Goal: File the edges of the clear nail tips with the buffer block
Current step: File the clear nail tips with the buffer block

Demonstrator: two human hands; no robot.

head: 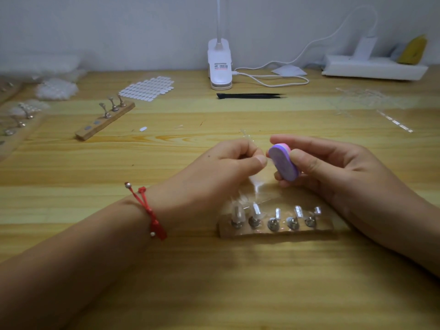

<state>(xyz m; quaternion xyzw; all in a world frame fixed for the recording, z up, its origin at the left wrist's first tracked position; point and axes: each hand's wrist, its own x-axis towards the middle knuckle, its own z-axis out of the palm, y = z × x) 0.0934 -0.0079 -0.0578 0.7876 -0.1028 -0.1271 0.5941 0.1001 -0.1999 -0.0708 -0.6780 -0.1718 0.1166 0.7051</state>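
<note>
pinching a barely visible nail tip [267,160], left hand [214,167] beside buffer block [283,164].

The lamp [219,63] is cut off above; left-edge racks [16,122] blur.

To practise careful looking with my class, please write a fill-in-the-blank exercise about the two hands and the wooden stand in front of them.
The purple buffer block is held by the person's ____ hand.
The left hand, pinching a clear nail tip, has a ____ string bracelet at its wrist.
The wooden stand nearest the hands carries ____ metal holders.
Missing words: right, red, five.
</note>
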